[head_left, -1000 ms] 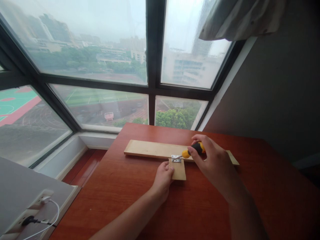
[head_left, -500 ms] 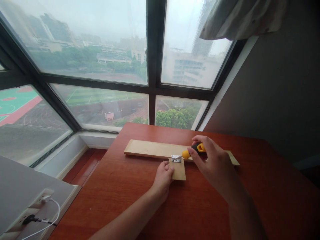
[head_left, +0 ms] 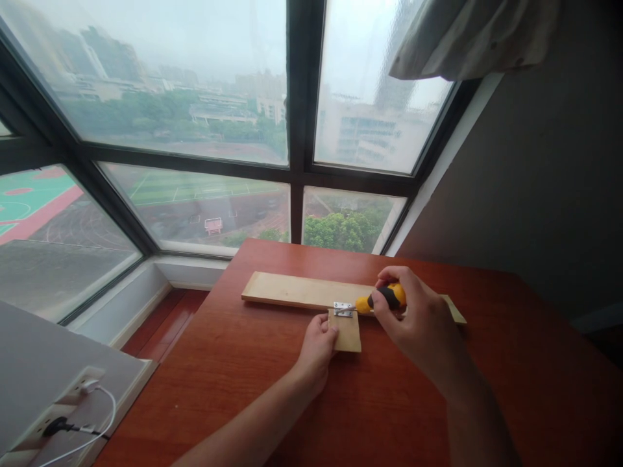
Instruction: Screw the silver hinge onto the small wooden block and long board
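Board (head_left: 292, 290) lies left to right on table (head_left: 233, 402), toward far edge. Block (head_left: 346, 338) sits near side of board, hinge (head_left: 341, 305) at its far end. Left hand (head_left: 317, 344) at block's left; driver (head_left: 387, 297) in right hand (head_left: 421, 318), right of hinge. Window (head_left: 195, 130) beyond table; sockets (head_left: 39, 425) near left

Matt wood against a glossy tabletop (head_left: 219, 389)
Long board (head_left: 292, 290) and short board (head_left: 348, 337): smooth wood; hinge (head_left: 341, 305): shiny metal; screwdriver handle (head_left: 390, 296): probably plastic; curtain (head_left: 467, 39): matt cloth.
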`<state>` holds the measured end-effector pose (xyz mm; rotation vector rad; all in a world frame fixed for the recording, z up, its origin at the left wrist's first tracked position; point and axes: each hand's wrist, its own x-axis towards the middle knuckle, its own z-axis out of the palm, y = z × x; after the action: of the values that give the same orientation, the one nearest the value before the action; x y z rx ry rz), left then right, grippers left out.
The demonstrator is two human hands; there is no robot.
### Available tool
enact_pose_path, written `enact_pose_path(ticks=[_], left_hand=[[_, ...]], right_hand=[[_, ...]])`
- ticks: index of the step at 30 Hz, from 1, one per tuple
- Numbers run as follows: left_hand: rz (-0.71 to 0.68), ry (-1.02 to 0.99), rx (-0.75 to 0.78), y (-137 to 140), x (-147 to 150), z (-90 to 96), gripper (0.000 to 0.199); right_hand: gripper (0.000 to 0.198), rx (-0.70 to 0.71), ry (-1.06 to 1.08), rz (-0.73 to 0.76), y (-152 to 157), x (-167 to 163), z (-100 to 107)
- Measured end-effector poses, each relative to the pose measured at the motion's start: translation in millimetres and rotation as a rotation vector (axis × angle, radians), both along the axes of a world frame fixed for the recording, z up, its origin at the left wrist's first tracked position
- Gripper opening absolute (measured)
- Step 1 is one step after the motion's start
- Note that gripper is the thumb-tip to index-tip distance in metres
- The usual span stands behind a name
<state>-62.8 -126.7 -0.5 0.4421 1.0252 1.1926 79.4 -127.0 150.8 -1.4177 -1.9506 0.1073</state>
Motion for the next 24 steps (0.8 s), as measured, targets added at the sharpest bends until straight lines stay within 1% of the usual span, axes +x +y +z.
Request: enact_pose_path(ticks=[7,9,13,15,17,22,24], left_hand=[[-0.002,0.015,0.007,1.4,-0.2,-2.8,0.024],[-0.005,0.020,0.008,1.4,-0.4,-2.6,0.023],[-0.001,0.038,0.006,1.1,-0.8,-1.4,0.024],[0.000,0.041,0.004,0.9,-0.9,-0.8,0.025],[-0.003,0.037,0.005,0.7,-0.8,-0.4,0.025],[0.005,0.016,0.007,-0.1,-0.1,0.0,0.027],[0.008,0.013,0.006,-0.4,0.1,0.8,0.027]], right_hand=[[0.032,-0.019,0.005,0.102,-4.4,3.4,3.4],[0.029,-0.004,-0.016,0.085,-3.0,3.8,1.9],[0.024,0.063,-0.079,-0.033,2.9,3.4,-1.5],[0.021,0.066,-0.076,-0.056,4.8,3.5,-1.8],[0.019,0.050,-0.058,-0.039,4.4,3.9,-0.7],[0.034,0.035,-0.056,0.063,-0.3,5.6,3.4],[0.032,0.026,-0.073,0.033,0.4,6.3,3.1]])
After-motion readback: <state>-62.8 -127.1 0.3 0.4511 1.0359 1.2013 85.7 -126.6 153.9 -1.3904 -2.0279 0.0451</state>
